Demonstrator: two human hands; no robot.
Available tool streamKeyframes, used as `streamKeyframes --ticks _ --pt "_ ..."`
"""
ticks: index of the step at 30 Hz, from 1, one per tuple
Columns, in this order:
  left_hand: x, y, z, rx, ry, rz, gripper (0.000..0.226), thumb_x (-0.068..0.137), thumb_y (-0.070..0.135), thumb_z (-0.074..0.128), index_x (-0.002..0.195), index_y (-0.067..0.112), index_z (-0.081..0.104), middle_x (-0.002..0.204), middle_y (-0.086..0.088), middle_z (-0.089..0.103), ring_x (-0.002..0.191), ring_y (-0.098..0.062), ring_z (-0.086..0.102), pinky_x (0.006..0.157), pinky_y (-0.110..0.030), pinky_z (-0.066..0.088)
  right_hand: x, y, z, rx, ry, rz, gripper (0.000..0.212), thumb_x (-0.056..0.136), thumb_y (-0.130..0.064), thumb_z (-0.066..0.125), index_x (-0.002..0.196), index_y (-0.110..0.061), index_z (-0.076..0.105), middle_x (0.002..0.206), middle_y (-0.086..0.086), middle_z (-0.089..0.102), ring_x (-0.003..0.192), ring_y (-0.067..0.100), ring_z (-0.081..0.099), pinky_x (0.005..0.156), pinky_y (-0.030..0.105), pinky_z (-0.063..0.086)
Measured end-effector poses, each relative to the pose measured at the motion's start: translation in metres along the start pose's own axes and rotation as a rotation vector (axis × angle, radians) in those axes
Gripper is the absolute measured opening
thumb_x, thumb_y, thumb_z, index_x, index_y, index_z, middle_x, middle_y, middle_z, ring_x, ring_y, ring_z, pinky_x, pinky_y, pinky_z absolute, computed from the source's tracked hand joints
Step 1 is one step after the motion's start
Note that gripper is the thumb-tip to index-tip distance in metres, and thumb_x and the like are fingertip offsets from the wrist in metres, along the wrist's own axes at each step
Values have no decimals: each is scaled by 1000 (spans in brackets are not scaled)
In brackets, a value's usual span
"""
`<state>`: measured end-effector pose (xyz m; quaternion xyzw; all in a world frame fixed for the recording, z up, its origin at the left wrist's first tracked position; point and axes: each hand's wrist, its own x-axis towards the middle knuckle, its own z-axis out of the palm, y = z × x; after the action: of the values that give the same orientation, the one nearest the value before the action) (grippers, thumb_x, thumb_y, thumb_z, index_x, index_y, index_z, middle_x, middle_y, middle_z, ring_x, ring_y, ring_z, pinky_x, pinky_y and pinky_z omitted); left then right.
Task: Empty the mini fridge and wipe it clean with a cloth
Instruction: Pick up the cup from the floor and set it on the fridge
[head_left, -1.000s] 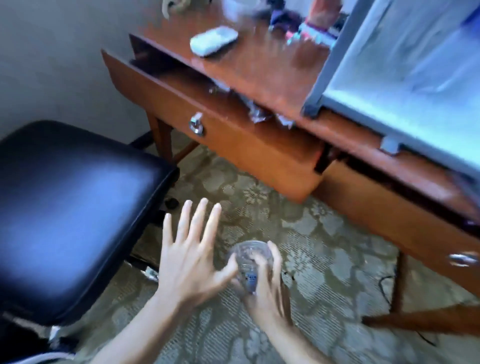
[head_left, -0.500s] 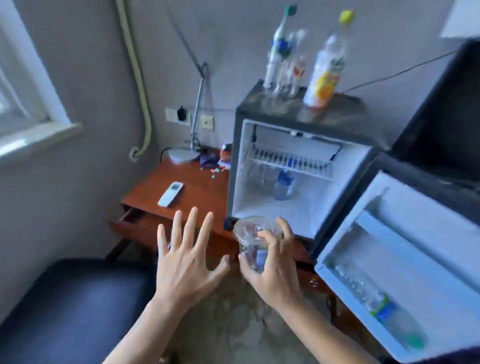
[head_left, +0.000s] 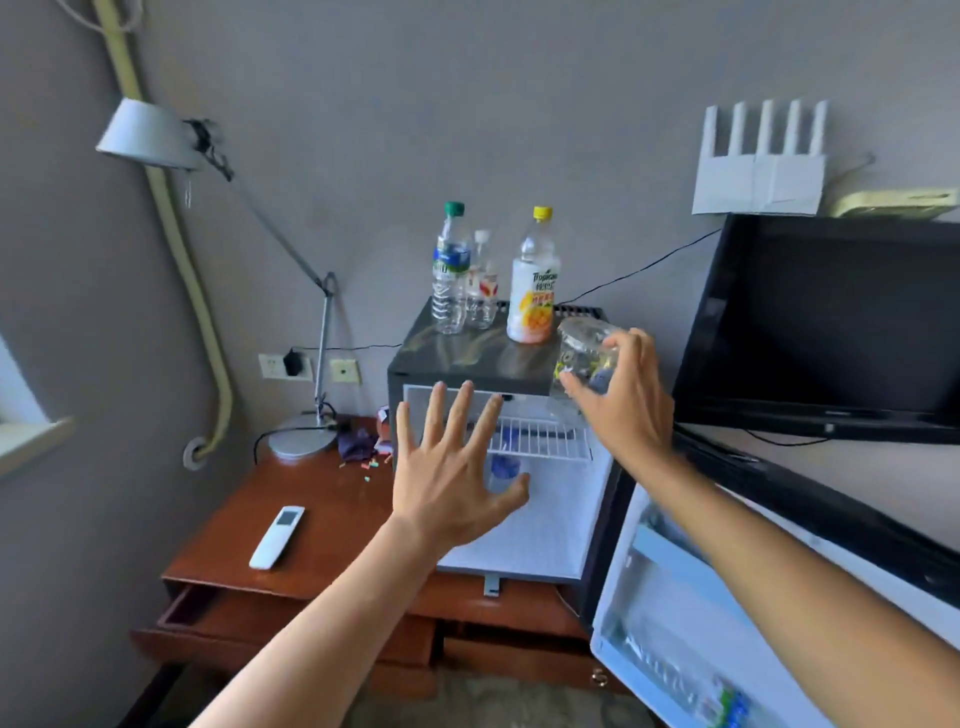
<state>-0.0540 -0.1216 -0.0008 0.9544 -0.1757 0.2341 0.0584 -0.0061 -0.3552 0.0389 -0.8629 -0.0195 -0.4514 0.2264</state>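
Your left hand (head_left: 451, 475) covers part of the mini fridge (head_left: 498, 358) cavity, so the blue-capped bottle (head_left: 503, 467) behind your fingers shows only in bits and its label can't be read. Your right hand (head_left: 621, 395) wraps the clear cup (head_left: 582, 353), which is motion-blurred, so its print is illegible and its base is hidden by your fingers. The fridge door (head_left: 675, 613) is cut off at the bottom edge, the bottles in its shelf (head_left: 722, 701) are smeared and partly out of frame, and the TV (head_left: 831, 322) runs off the right edge.
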Motion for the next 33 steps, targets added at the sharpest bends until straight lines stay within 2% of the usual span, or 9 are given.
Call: streamKeyframes --ticks 4,8,18,21,24,26,29,31,33 --pt "50 2 13 5 -10 14 97 86 86 27 164 37 -2 174 -1 -6 158 -31 -16 123 -65 -5 65 41 28 -74 -63 71 61 78 -44 81 117 -17 43 125 6 46 98 32 59 62 38 48" --pt "89 -1 23 9 -46 -2 98 86 87 27 164 37 -6 174 -1 -9 158 -30 -18 123 -66 -5 109 69 58 -110 -146 128 60 81 -44 80 118 -18 41 128 7 44 97 34 60 61 34 40" --pt "150 -49 58 15 -66 4 102 82 89 26 165 33 4 174 -1 3 160 -29 -7 123 -66 -1 150 91 119 -175 -222 107 65 87 -47 74 132 -17 37 144 7 35 106 35 60 64 38 50" --pt "157 -60 66 -2 -50 58 101 83 88 27 165 33 7 174 -1 7 160 -28 -5 124 -66 1 146 93 122 -188 -218 135 86 85 -55 72 149 -20 25 163 9 17 133 37 47 86 47 53" --pt "154 -72 76 -30 3 95 98 85 86 34 164 30 17 172 -4 15 160 -28 3 124 -65 5 136 80 112 -199 -117 180 98 84 -63 66 158 -22 15 168 15 1 147 43 24 113 52 37" --pt "146 -78 78 -44 70 107 94 87 80 40 163 27 25 171 -6 19 160 -29 6 124 -64 8 119 59 99 -110 56 149 89 87 -54 65 157 -17 23 165 20 10 148 42 23 117 51 33" --pt "117 -85 82 -110 227 182 86 89 66 52 158 17 40 168 -11 28 158 -31 15 123 -62 19 64 16 83 73 291 66 70 90 -29 70 149 -5 40 155 25 30 146 38 32 118 48 32" --pt "89 -86 90 -184 335 257 77 87 55 60 151 12 51 162 -13 39 155 -33 27 121 -60 27 12 -7 80 110 310 32 62 89 -19 70 142 2 47 147 26 40 141 37 39 117 44 33" --pt "58 -86 107 -227 372 309 74 83 47 67 145 9 58 158 -14 45 151 -34 36 117 -60 34 -45 -20 88 82 227 25 59 89 -21 68 139 4 49 143 24 45 139 36 43 116 41 35"
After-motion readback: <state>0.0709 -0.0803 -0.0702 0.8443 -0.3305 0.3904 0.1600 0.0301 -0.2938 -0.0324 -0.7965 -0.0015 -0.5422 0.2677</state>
